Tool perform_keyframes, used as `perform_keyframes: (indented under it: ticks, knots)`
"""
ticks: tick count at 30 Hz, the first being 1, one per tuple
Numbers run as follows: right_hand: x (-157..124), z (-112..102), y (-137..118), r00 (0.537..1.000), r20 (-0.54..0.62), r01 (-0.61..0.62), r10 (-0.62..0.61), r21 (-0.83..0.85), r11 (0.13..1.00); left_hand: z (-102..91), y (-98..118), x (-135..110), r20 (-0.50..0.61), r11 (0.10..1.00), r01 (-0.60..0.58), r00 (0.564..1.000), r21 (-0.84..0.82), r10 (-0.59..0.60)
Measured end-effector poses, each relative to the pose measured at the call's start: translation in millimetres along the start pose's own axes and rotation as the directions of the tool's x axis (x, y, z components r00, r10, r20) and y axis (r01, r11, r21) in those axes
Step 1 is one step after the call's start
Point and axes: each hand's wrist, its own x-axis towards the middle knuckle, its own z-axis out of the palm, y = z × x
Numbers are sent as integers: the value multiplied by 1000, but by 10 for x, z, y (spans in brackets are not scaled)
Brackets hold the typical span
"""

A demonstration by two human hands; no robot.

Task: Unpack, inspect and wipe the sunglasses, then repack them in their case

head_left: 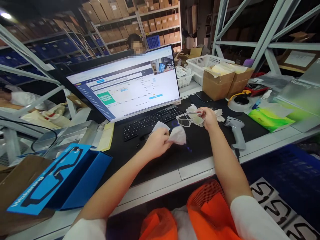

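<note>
My left hand (pixel 158 142) is closed around a crumpled white tissue (pixel 178 135), held above the black desk mat (pixel 175 153). My right hand (pixel 208 117) grips one end of a pair of clear safety glasses (pixel 189 119), lifted just over the mat near the keyboard (pixel 150 121). The tissue sits just below and left of the glasses, a small gap between them. An open blue glasses box (pixel 60 178) lies at my left.
A monitor (pixel 125 85) stands behind the keyboard. A grey barcode scanner (pixel 236 131) rests right of my right arm. Cardboard boxes (pixel 217 83), a white basket (pixel 207 63), a tape dispenser (pixel 240 100) and a green tissue pack (pixel 270 118) fill the right side. A person sits behind the monitor.
</note>
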Motion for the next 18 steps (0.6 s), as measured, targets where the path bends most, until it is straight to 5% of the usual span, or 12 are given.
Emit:
perform_keyframes:
  ticks: [3, 5, 10, 14, 18]
  knots:
    - [71, -54, 23, 993, -118, -4, 7, 27, 1000, -215, -210, 463, -243, 992, 122, 962, -34, -127]
    - [111, -87, 46, 981, -192, -8, 15, 33, 999, -294, -382, 773, -286, 972, 230, 930, -40, -232]
    - [174, -121, 121, 958, -286, -9, 17, 28, 1000, -211, -598, 1197, 156, 977, 213, 964, 26, -214]
    - [199, -119, 160, 955, -297, 10, -3, 21, 1000, -89, -546, 1125, 376, 991, 130, 917, 34, -134]
    - [203, -125, 166, 956, -293, 30, -28, 2, 1000, -149, -489, 965, 479, 992, 95, 869, 81, -123]
